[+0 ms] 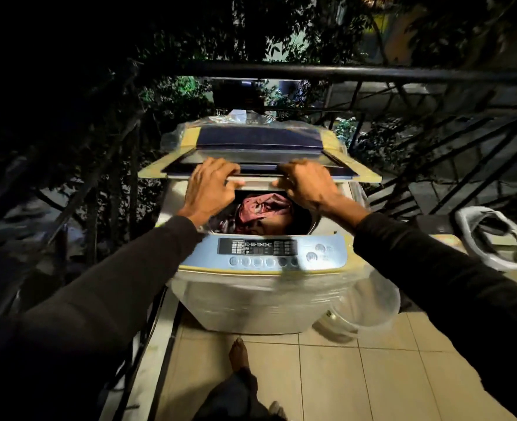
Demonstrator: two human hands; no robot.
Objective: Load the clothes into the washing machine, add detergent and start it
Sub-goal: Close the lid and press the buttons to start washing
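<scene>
— Gripping the front edge of the half-folded lid (258,153), both of them: left hand (211,189) and right hand (307,185), fingers curled over the lip, thumbs tucked beneath.

— Set where on the lid?

— Left hand toward the left of the edge, right hand toward the right, apart, with a bare stretch of lid edge between. Dark sleeves (105,299) reaching in from both lower corners.

— And the lid, flat or raised?

— Raised and bent at its hinge, far panel tilted up, near panel hanging over the back of the drum opening. Not closed.

— Clothes?

— Down inside the drum of the washing machine (251,299), just under the hands: a crumpled pinkish-red garment (263,209) on top, darker fabric beside it at the left. Filling most of the visible opening.

— Controls?

— Control panel (263,253) along the near side of the machine, dark display in the middle, row of round buttons below, two more buttons at the right. Lettering too blurred to read.

— Anything else around?

— Clear plastic wrap clinging to the machine's body. Transparent empty tub (369,308) on the tiled floor (342,375) just right of the machine. White bag (491,238) with a dark opening on a ledge farther right. Bare foot (238,354) on the tiles in front. Metal railing (342,71) behind, dark foliage beyond.

— Detergent?

— Cannot tell from here.
</scene>
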